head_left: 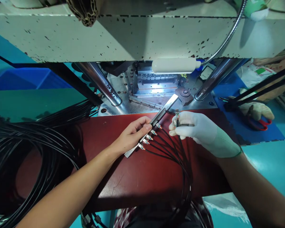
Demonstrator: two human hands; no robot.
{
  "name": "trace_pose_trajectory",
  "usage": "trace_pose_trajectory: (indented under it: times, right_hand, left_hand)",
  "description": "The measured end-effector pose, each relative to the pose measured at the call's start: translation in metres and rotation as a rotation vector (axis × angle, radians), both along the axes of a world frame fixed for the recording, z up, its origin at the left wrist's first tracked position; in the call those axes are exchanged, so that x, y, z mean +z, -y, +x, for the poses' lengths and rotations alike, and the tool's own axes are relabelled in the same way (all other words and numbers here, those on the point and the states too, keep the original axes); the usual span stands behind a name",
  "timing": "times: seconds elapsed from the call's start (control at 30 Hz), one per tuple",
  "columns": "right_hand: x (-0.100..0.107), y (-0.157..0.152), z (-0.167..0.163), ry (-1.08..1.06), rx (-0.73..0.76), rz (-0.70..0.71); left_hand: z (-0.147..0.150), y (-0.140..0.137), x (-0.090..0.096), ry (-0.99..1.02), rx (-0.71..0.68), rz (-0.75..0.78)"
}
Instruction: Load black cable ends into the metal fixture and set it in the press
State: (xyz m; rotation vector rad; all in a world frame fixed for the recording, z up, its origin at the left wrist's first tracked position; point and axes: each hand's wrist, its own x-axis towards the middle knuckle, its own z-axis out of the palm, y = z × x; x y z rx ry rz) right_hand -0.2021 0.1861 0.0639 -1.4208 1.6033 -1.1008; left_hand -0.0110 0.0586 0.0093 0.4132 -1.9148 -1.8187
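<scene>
Bare, my left hand [135, 134] is closed around a long metal bar [167, 106] that slants up to the right over the red work surface [130, 177]. Several small metal cable connectors [149, 137] sit in a row along the bar's lower right edge, each with a black cable [167, 155] running from it. My right hand [194, 129], in a white glove, pinches another cable connector [177, 114] just to the right of the bar. Its black cable hangs below the fingers and joins the bundle. The gloved fingers partly hide this connector.
Ahead is a press with steel posts [102, 84], a metal mould [156, 82] and a white lamp [174, 66]. Coiled black cables [38, 142] lie at left. Red-handled scissors [261, 123] and a glove [257, 109] rest on a blue sheet [273, 134] at right.
</scene>
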Motion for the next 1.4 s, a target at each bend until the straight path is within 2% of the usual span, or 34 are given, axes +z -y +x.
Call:
trace_pose_trajectory:
  times: [0.2, 0.47, 0.8, 0.87, 1.1, 1.4]
  right_hand:
    - [-0.014, 0.002, 0.001, 0.012, -0.062, -0.07]
    - [-0.021, 0.004, 0.004, -0.091, -0.188, -0.055]
    - [-0.024, 0.003, 0.023, -0.311, -0.218, -0.255]
    - [-0.024, 0.004, 0.023, -0.299, -0.214, -0.24]
    - [-0.025, 0.007, 0.019, -0.054, -0.168, -0.137]
    - [-0.022, 0.008, 0.016, -0.014, -0.109, -0.088]
  left_hand:
    - [0.0, 0.0, 0.0, 0.001, -0.002, -0.014]
    - [0.0, -0.001, 0.002, 0.002, -0.007, 0.001]
    - [0.0, -0.002, 0.003, 0.002, -0.055, -0.057]
    - [0.001, -0.002, 0.004, 0.014, -0.066, -0.079]
    - [0.0, -0.003, 0.005, 0.015, -0.074, -0.094]
    - [0.0, -0.003, 0.002, 0.015, -0.068, -0.122]
